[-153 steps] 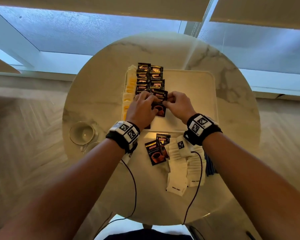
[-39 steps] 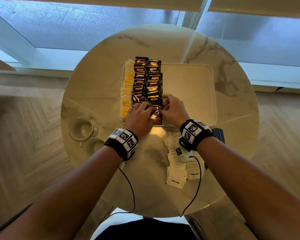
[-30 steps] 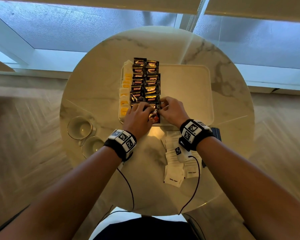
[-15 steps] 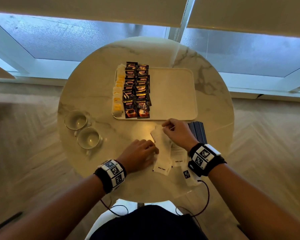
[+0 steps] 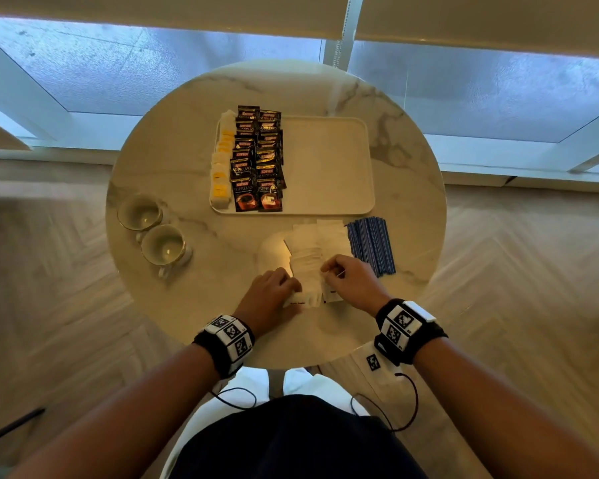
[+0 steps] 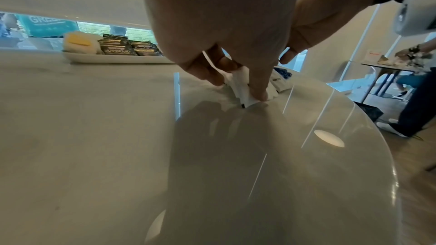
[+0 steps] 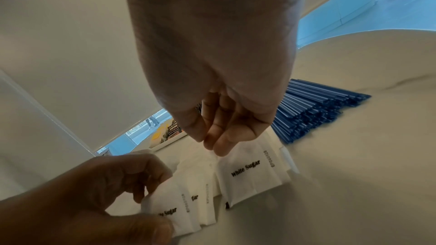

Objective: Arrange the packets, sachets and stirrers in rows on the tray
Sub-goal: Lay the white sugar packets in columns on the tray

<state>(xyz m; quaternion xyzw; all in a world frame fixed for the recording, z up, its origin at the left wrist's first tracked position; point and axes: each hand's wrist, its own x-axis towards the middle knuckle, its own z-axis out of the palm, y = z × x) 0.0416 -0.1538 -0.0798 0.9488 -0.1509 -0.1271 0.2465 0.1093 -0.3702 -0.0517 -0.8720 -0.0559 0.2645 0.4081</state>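
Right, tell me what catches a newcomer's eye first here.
First the two hands, left hand and right hand, at the table's near edge, fingering a pile of white sugar sachets. Next the dark coffee packets in two rows down the left part of the tray, yellow sachets beside them. Then the blue stirrers right of the pile, and two cups at the left.
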